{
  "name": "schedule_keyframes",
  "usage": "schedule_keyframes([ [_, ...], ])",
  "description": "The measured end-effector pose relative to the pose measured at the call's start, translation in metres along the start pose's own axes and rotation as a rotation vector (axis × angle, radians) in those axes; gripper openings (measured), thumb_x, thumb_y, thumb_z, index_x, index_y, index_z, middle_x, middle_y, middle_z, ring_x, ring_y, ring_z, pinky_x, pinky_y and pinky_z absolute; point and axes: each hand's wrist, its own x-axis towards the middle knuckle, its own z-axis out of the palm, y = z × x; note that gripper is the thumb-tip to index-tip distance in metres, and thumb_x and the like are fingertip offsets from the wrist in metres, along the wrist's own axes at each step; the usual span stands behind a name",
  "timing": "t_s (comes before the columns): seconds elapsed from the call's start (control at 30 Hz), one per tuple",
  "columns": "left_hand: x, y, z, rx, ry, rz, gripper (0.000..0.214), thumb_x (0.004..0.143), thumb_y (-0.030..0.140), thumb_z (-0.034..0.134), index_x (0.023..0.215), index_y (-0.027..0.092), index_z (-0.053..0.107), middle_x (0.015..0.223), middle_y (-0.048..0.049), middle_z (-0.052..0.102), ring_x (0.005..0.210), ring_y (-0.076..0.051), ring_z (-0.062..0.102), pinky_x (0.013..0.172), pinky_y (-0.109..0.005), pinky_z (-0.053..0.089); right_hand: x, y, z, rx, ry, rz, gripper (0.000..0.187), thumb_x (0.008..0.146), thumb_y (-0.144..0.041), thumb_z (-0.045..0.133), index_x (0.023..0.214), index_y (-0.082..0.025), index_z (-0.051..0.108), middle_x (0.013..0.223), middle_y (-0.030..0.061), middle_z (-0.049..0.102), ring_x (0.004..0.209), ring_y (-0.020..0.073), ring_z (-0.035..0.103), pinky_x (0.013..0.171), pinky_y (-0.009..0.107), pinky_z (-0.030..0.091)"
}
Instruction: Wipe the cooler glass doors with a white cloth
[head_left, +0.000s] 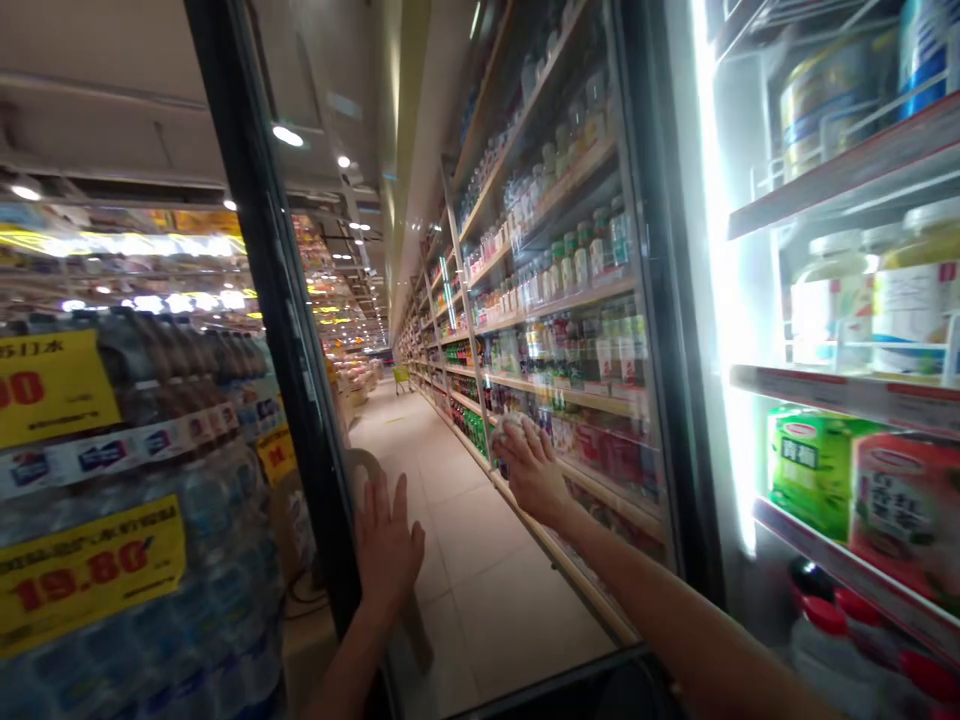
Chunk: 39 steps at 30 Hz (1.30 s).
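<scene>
An open glass cooler door [450,590] with a black frame stands in front of me. My left hand [388,545] lies against the glass beside the frame's left bar, fingers stretched out and apart, holding nothing. A curved door handle [364,462] shows through the glass behind it. Higher and to the right, my right hand [536,478] presses a pale, crumpled cloth [508,430] to the pane. Its fingers are bent over the cloth, which is partly covered by them and blurred.
At right, the lit cooler's shelves [840,385] hold bottles, a green carton pack [810,470] and a red pack [907,510]. Stacked water bottles [217,490] with yellow price signs [90,570] stand at left. Shelves of drinks and a tiled aisle appear in the glass.
</scene>
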Motion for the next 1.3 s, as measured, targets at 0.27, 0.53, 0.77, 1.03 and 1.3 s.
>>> schedule_keyframes([
  [0.27,-0.005,0.006,0.004,-0.038,0.009,-0.035,0.066,0.078,0.014,0.046,0.141,0.014,0.026,0.150,-0.0177,0.020,0.140,-0.032,0.012,0.108,-0.051,0.027,0.010,0.072,-0.022,-0.115,0.233,0.610,0.049,0.083,-0.022,0.041,0.131,-0.016,0.047,0.148,0.0174,0.023,0.133,0.0340,0.027,0.099,0.053,0.032],
  [0.53,-0.006,0.012,0.004,-0.031,-0.031,-0.091,0.070,0.077,0.013,0.047,0.142,0.014,0.022,0.152,-0.0161,0.016,0.140,-0.031,0.009,0.108,-0.051,0.026,0.005,0.014,-0.011,0.003,-0.063,-0.068,0.053,0.074,-0.013,0.049,0.125,-0.028,0.054,0.143,0.0044,0.039,0.137,0.0278,0.021,0.110,0.048,0.019],
  [0.77,-0.008,0.017,0.000,-0.018,-0.049,-0.107,0.066,0.076,0.011,0.047,0.140,0.012,0.029,0.152,-0.0162,0.013,0.140,-0.031,0.007,0.109,-0.051,0.025,0.027,0.075,-0.023,-0.068,0.250,0.497,0.048,0.081,-0.020,0.042,0.129,-0.017,0.051,0.150,0.0141,0.022,0.133,0.0327,0.028,0.103,0.051,0.030],
  [1.03,-0.011,0.013,0.003,-0.009,-0.017,-0.068,0.074,0.075,0.012,0.050,0.143,0.015,0.021,0.153,-0.0157,0.010,0.140,-0.032,0.009,0.107,-0.052,0.028,0.021,-0.006,-0.008,0.047,-0.057,-0.209,0.050,0.077,-0.016,0.049,0.124,-0.030,0.054,0.143,0.0005,0.040,0.137,0.0253,0.022,0.111,0.048,0.015],
  [1.3,-0.011,0.018,0.002,-0.045,-0.044,-0.110,0.073,0.075,0.013,0.050,0.143,0.014,0.022,0.153,-0.0154,0.009,0.140,-0.032,0.009,0.109,-0.052,0.024,0.021,0.088,-0.029,-0.043,0.245,0.640,0.053,0.081,-0.024,0.041,0.133,-0.015,0.046,0.151,0.0156,0.017,0.132,0.0370,0.027,0.100,0.058,0.028],
])
